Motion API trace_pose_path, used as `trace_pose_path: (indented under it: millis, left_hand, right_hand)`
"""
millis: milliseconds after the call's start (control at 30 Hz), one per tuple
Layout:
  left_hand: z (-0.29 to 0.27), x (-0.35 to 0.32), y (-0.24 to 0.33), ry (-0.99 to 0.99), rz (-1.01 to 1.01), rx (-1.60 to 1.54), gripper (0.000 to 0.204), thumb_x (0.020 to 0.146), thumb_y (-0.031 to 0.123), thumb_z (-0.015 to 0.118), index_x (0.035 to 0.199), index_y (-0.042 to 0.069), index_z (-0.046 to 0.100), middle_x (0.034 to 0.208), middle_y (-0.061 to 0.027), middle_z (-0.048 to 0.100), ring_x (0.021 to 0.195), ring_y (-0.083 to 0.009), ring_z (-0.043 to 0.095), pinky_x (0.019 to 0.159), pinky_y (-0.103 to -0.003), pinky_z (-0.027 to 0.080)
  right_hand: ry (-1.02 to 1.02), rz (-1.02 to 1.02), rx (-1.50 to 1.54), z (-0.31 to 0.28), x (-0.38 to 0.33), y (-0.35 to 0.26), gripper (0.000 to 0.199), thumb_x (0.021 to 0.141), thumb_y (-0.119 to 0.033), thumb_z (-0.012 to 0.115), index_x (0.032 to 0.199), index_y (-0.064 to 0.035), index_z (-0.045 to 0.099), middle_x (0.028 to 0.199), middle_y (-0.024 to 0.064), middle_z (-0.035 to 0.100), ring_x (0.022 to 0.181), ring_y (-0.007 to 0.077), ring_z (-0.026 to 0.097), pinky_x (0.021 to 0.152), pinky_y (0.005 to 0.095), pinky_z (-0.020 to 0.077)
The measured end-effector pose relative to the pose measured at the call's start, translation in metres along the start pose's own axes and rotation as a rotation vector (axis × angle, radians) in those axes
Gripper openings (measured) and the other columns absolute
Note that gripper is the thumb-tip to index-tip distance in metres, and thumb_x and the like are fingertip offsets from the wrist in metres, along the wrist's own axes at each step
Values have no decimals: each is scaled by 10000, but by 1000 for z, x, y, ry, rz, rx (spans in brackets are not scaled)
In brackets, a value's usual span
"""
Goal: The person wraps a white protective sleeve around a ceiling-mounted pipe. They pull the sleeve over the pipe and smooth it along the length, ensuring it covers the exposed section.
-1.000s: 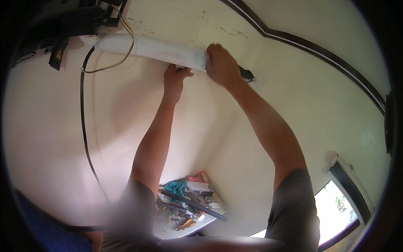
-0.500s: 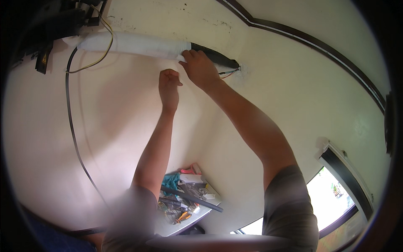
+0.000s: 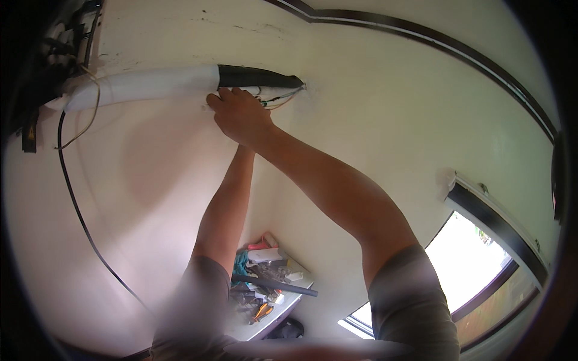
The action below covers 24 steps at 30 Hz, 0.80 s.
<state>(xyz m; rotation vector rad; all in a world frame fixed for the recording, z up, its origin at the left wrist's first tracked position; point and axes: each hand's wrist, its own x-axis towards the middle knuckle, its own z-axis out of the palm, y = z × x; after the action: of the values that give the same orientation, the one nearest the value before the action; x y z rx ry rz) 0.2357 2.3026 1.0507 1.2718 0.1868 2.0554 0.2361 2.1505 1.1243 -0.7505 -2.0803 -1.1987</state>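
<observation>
A long pipe bundle runs along the wall at the upper left, its left stretch covered in smooth white wrapping (image 3: 150, 85). Its right stretch is black foam insulation (image 3: 259, 76), tapering to a hole in the wall. Just under the place where white meets black, my right hand (image 3: 241, 117) is closed, fingers curled at the bundle's lower edge. Whatever those fingers hold is hidden. My left forearm (image 3: 226, 207) reaches up behind the right wrist, which covers the left hand and its fingers. Thin coloured wires (image 3: 280, 99) hang beside my right hand near the wall hole.
A dark unit (image 3: 42, 90) is at the upper left, with a loose thin cable (image 3: 96, 111) and a black hose (image 3: 78, 204) hanging down. Below, a white table (image 3: 265, 328) bears tools, orange-handled pliers (image 3: 262, 312) and a grey foam tube (image 3: 283, 285). A window (image 3: 463, 259) is at right.
My right hand has dropped slightly beneath the bundle, and my left hand has passed behind it, out of sight. The view has shifted, moving the bundle left in the picture.
</observation>
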Motion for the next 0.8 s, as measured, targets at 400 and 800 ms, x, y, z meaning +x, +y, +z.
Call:
trace_pose_path:
  millis: [400, 800]
  left_hand:
    - [13, 0, -14, -240, -138, 126, 216, 1050, 167, 700, 1191, 33, 608, 1118, -80, 597, 1137, -151, 568, 1013, -318, 497]
    - [60, 4, 0, 184, -24, 588, 414, 990, 361, 773, 1202, 25, 654, 1187, -118, 701, 1073, -170, 655, 961, -293, 503]
  right_hand:
    - [-59, 77, 69, -17, -3, -7, 182, 936, -131, 630, 1095, -55, 674, 1017, 160, 687, 949, 320, 712, 816, 419, 613]
    - [-158, 6, 34, -21, -4, -1, 226, 934, -118, 650, 1153, -74, 680, 1074, 138, 690, 1043, 292, 713, 882, 415, 600]
